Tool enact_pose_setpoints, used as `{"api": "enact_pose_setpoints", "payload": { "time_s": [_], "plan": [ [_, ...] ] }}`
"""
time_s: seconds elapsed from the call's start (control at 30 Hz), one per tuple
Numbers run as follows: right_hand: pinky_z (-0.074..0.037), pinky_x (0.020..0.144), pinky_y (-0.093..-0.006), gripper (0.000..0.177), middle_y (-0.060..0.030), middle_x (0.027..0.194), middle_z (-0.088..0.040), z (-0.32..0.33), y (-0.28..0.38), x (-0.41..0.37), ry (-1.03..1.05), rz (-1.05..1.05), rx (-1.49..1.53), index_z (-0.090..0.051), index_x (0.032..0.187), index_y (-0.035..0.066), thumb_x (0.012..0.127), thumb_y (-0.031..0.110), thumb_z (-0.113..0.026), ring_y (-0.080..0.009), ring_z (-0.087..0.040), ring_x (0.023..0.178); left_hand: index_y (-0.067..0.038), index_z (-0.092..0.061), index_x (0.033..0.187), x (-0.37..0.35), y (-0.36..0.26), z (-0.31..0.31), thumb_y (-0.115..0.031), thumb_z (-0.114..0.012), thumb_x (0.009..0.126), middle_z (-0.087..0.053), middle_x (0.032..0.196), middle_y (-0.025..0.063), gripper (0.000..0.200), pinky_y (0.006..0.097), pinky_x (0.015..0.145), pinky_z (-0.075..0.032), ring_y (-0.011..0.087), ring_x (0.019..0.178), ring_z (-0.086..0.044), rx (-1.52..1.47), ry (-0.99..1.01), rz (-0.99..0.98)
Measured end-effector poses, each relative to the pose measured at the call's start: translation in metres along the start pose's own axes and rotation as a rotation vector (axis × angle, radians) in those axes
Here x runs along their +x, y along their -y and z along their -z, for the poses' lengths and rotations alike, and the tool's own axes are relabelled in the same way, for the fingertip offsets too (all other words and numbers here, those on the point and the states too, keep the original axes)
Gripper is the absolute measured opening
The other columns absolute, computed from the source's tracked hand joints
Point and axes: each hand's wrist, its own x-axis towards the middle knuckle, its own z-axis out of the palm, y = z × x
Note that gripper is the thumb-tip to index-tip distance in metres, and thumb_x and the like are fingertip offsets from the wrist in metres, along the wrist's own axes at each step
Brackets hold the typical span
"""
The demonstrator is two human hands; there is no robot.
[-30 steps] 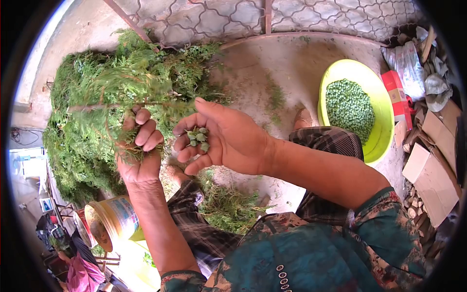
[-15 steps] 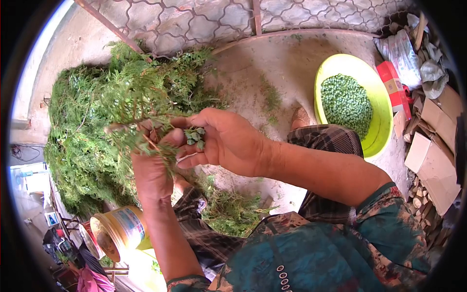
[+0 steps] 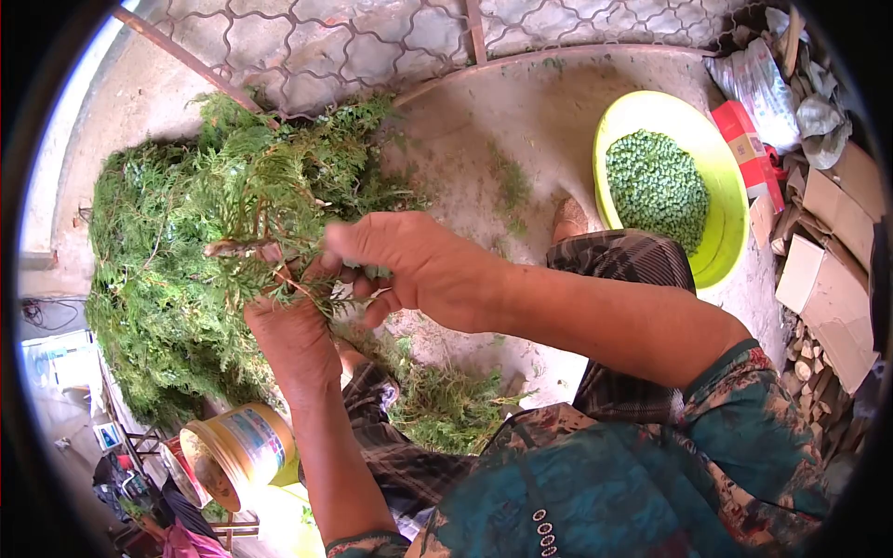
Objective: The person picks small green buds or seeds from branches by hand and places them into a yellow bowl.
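My left hand (image 3: 286, 321) is closed round an evergreen sprig (image 3: 260, 232) with flat, scaly leaves and a woody stem end pointing left. My right hand (image 3: 423, 270) is beside it, fingers curled and thumb blurred by motion near the sprig. A few small green cones (image 3: 377, 272) show between its fingers, mostly hidden. Behind the sprig lies a big heap of cut evergreen branches (image 3: 153, 251). To the right, a yellow-green basin (image 3: 735, 251) holds many round green cones (image 3: 656, 186).
Loose clippings (image 3: 446, 405) lie on the floor between my legs. A yellowish bucket (image 3: 237, 451) lies tilted at lower left. A red box (image 3: 744, 149), cardboard (image 3: 828, 288) and chopped wood (image 3: 802, 372) line the right side. A metal lattice (image 3: 372, 42) runs along the back.
My right hand has turned and curled its fingers, so the green cones that showed in its open palm are now mostly covered. My left hand still grips the sprig.
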Motion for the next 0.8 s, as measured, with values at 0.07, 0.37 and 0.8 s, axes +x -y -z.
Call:
{"api": "enact_pose_setpoints", "payload": {
  "time_s": [0.07, 0.37, 0.8],
  "plan": [
    [-0.048, 0.045, -0.0271, 0.025, -0.0038, 0.071, -0.052, 0.002, -0.002, 0.002, -0.055, 0.013, -0.245, -0.055, 0.083, 0.004, 0.084, 0.028, -0.063, -0.0107, -0.051, 0.057, -0.006, -0.057, 0.095, 0.000, 0.001, -0.001, -0.004, -0.067, 0.078, -0.062, 0.086, 0.0018, 0.020, 0.0250, 0.066, -0.046, 0.0107, 0.077, -0.058, 0.002, -0.010, -0.014],
    [-0.044, 0.042, -0.0234, 0.024, -0.0047, 0.067, -0.053, 0.000, 0.017, -0.003, 0.155, -0.069, -0.330, -0.052, 0.085, 0.001, 0.088, 0.023, -0.057, -0.0092, -0.050, 0.049, -0.007, -0.052, 0.100, 0.008, -0.003, 0.020, -0.004, -0.066, 0.079, -0.059, 0.082, 0.0018, 0.026, 0.0184, 0.047, -0.042, 0.0084, 0.062, -0.056, -0.266, 0.106, 0.326],
    [-0.027, 0.035, -0.0207, 0.037, -0.0013, 0.061, -0.048, 0.001, 0.021, -0.003, -0.039, -0.077, -0.209, -0.047, 0.067, 0.009, 0.088, 0.039, -0.056, -0.0074, -0.042, 0.045, -0.001, -0.048, 0.101, 0.014, -0.011, 0.029, -0.017, -0.044, 0.095, -0.047, 0.068, 0.0012, 0.018, 0.0184, 0.034, -0.026, 0.0052, 0.043, -0.031, -0.608, 0.211, 0.399]
  ]
}}
